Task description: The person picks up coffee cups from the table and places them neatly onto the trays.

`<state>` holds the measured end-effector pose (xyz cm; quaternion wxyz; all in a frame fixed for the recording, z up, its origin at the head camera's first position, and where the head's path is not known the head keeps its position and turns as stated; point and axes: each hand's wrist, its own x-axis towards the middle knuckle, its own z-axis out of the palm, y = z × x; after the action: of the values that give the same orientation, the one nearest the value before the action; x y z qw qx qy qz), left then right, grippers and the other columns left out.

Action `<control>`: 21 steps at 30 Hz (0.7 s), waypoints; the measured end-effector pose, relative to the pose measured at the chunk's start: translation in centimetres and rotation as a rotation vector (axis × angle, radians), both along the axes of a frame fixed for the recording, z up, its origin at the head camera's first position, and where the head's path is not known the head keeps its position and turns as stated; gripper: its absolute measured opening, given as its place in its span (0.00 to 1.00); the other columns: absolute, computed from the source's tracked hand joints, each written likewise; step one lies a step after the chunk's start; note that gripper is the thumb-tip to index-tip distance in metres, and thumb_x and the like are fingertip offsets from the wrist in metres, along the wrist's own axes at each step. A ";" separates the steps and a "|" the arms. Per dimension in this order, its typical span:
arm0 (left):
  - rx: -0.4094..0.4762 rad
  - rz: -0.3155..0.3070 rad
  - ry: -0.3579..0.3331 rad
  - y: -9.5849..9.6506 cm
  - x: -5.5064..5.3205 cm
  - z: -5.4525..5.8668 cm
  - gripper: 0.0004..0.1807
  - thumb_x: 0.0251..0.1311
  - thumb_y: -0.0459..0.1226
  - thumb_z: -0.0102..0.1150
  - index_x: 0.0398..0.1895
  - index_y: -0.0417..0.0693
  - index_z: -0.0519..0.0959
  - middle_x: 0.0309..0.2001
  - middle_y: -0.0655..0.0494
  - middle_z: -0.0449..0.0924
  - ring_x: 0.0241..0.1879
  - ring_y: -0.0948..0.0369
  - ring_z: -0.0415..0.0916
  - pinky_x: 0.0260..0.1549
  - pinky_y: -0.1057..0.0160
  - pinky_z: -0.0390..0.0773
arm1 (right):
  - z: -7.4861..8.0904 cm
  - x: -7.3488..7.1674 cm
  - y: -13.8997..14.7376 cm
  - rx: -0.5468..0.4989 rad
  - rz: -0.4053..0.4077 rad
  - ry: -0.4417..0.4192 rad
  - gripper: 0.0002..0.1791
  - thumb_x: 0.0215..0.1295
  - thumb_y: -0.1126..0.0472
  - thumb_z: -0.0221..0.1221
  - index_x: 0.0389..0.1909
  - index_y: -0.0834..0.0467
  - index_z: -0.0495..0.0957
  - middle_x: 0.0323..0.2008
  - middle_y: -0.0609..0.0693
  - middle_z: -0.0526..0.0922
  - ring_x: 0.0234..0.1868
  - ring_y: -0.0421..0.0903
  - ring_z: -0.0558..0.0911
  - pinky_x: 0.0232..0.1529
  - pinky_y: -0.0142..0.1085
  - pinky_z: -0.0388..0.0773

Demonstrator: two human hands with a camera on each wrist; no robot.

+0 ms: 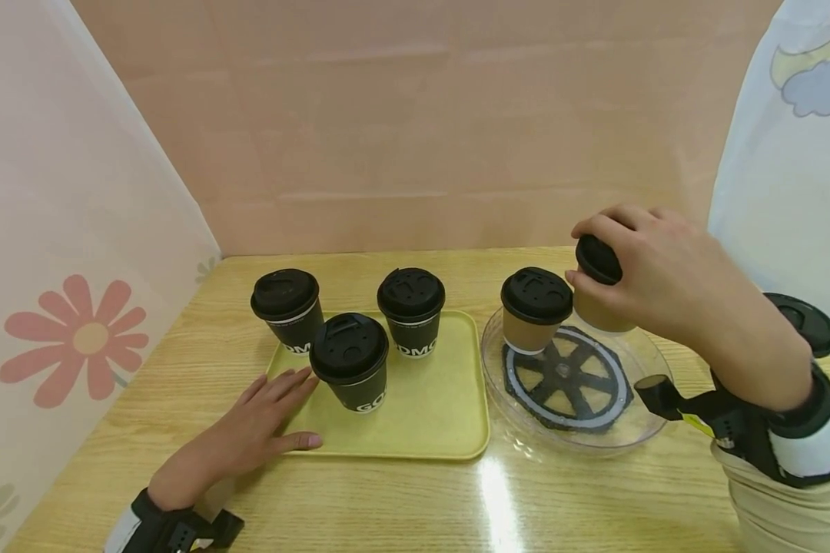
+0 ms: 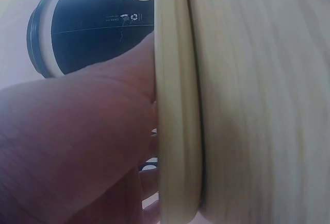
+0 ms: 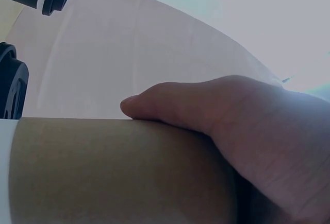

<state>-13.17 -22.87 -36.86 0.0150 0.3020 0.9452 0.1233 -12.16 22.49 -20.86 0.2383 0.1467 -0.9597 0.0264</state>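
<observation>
Three black cups [image 1: 350, 369], the nearest reading “GO”, on one yellow tray [image 1: 432, 411]; left hand [image 1: 259, 424] touches it, fingers extended. Right hand [image 1: 657, 265] grips one brown cup [image 3: 113, 172] beside another brown cup [image 1: 535, 313].

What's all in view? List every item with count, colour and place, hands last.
Table: one, pale wood, under the items
Tray: one, yellow, centre-left
Dish: one, clear, right of the tray
Spoked disc: one, dark with a pale ring, middle of the dish
Black cups: three, black-lidded, on the tray
Brown cups: two, black-lidded, one in the dish, one held
Loose-looking lid: one, black, far right, partly hidden
Backdrop: one, tan-pink, behind the table
Side panels: two, whitish and printed, left and right
Straps: two, black and white, one per wrist
Sleeve: one, beige, right arm
Left hand: one, bare, resting on the tray's left side
Right hand: one, bare, gripping a brown cup
</observation>
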 end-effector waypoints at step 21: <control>-0.008 0.007 -0.013 0.1 0.0 0.1 0.45 0.58 0.63 0.56 0.70 0.42 0.66 0.71 0.42 0.62 0.70 0.39 0.60 0.66 0.33 0.54 | 0.1 1.1 -1.1 0.040 0.035 0.005 0.25 0.53 0.50 0.68 0.53 0.53 0.79 0.51 0.60 0.80 0.44 0.66 0.79 0.42 0.60 0.75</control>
<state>-13.13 -22.73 -36.72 0.0218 0.2977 0.9466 0.1215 -11.09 21.43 -20.73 0.2371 0.1684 -0.9567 0.0110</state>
